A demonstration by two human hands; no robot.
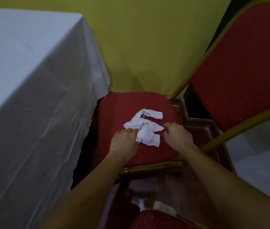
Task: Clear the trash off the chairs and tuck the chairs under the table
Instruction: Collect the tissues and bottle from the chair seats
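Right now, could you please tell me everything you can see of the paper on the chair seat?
The paper is white, thin and crumpled, looking like tissue or napkins, bunched into a loose heap with torn-looking strips sticking out; one strip curls away at the far side. Something dark shows in its folds, too small to identify. It lies near the middle of the red seat. The left hand touches its near left edge with the fingertips; the right hand is spread open just beside it, apparently not touching.

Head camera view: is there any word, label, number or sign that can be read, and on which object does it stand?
None can be read.
Crumpled white paper on the red chair seat: small dark marks near its middle, too blurred to read.
White tablecloth, left hand, right hand: no text.
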